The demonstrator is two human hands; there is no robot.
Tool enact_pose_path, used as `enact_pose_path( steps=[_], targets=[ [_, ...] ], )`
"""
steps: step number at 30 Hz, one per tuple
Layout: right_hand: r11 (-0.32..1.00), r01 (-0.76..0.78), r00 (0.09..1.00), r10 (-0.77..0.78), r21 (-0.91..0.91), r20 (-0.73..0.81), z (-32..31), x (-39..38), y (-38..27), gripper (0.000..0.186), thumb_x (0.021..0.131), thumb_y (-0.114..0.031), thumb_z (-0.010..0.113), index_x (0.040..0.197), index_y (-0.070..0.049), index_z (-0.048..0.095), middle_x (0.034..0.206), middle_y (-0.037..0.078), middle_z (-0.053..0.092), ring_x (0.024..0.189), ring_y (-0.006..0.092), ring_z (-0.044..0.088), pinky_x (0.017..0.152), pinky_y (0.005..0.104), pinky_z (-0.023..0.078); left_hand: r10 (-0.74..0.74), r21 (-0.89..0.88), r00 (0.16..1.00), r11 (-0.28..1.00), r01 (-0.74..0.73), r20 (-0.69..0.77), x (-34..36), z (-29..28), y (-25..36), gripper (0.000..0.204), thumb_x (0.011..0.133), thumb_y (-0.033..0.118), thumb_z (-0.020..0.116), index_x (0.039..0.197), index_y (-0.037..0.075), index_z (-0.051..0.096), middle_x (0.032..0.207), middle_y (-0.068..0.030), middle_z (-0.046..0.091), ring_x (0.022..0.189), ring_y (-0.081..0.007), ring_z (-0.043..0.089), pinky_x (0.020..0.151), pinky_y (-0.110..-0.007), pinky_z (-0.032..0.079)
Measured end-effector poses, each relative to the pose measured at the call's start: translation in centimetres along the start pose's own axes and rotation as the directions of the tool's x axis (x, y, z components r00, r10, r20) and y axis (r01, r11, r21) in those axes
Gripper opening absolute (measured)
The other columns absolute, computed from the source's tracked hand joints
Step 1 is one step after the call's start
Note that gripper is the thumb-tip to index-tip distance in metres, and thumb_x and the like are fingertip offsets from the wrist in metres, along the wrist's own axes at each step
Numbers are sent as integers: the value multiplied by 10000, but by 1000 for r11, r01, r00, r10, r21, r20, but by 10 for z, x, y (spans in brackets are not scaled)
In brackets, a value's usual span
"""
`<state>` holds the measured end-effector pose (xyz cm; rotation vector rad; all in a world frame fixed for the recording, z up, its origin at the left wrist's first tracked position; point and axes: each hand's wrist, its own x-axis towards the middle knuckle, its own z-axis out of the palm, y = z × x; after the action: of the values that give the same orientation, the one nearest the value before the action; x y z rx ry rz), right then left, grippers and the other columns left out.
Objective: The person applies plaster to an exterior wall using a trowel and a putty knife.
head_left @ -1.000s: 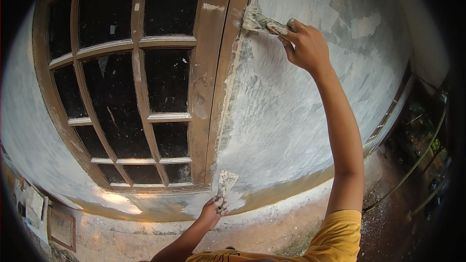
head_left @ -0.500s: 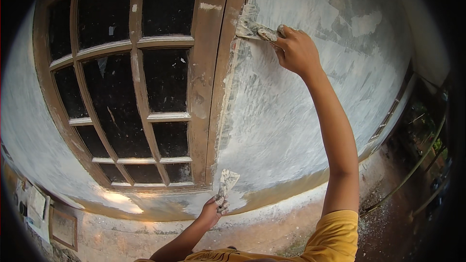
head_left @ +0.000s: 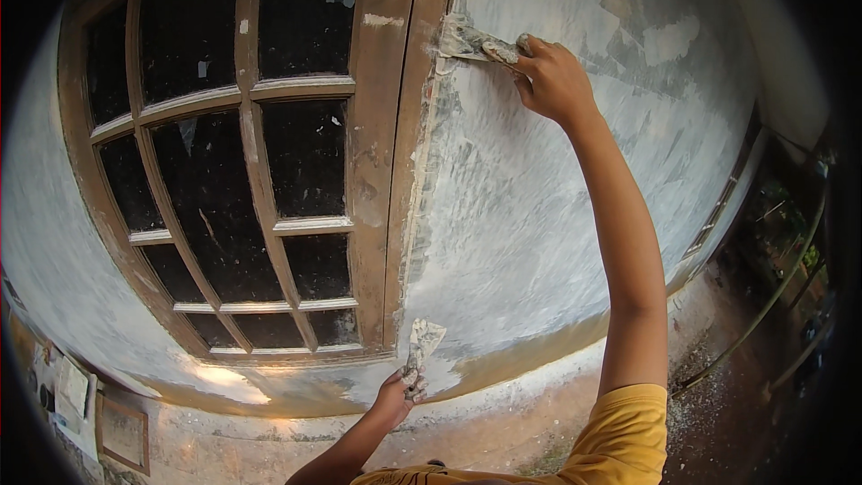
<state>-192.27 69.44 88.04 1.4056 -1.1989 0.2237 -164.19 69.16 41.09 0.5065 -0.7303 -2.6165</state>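
Note:
My right hand (head_left: 558, 83) is closed on the handle of a putty knife (head_left: 467, 41) smeared with pale filler. Its blade lies against the grey-white plastered wall (head_left: 530, 207), right at the edge of the brown wooden window frame (head_left: 417, 90). Lower down, my left hand (head_left: 393, 398) grips a second putty knife (head_left: 424, 341) by its caked handle. That blade points upward and carries pale filler. Rough filler runs along the seam between the frame and the wall.
The window has dark glass panes (head_left: 211, 189) split by wooden bars. Below the wall runs a dusty ledge or floor (head_left: 296, 440). A small wooden frame (head_left: 124, 433) stands at the lower left. Thin stems and greenery (head_left: 795, 269) are at the right.
The right hand's putty knife has risen slightly along the frame edge. Both hands keep their grip, and the whole view has shifted a little.

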Motion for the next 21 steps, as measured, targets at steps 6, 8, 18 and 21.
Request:
enact_pose_path(
  steps=[6,8,18,21],
  targets=[
    [996,-71,996,74,60,-46,-8,-10,-2,103,692,-87,674,792,-62,683,821,83,571,751,275,593,668,393,483,12,6,997,1000,-11,-71,-4,3,1,152,957,109,490,1060,26,563,804,-29,514,719,-155,486,618,-304,394],
    [997,-49,999,49,51,9,-6,-5,-11,107,693,-92,679,796,-66,686,822,83,572,746,274,593,660,391,481,11,6,996,1000,-11,-83,-3,1,0,154,956,107,490,1062,26,566,803,-29,514,718,-155,485,617,-304,394],
    [994,-91,995,89,59,37,-8,-20,-19,83,690,-129,684,757,-81,677,808,70,565,777,253,591,686,385,471,26,-20,1000,999,-27,-14,-4,1,1,137,963,106,474,1050,31,549,777,-19,477,709,-150,460,616,-294,382],
    [999,-38,997,36,36,65,-3,-19,-22,59,697,-128,677,731,-80,673,799,66,564,765,248,593,675,378,469,5,-20,1000,1000,-4,15,-1,-2,-2,135,961,103,475,1053,34,544,784,-20,477,715,-150,462,617,-293,383]
  ],
)
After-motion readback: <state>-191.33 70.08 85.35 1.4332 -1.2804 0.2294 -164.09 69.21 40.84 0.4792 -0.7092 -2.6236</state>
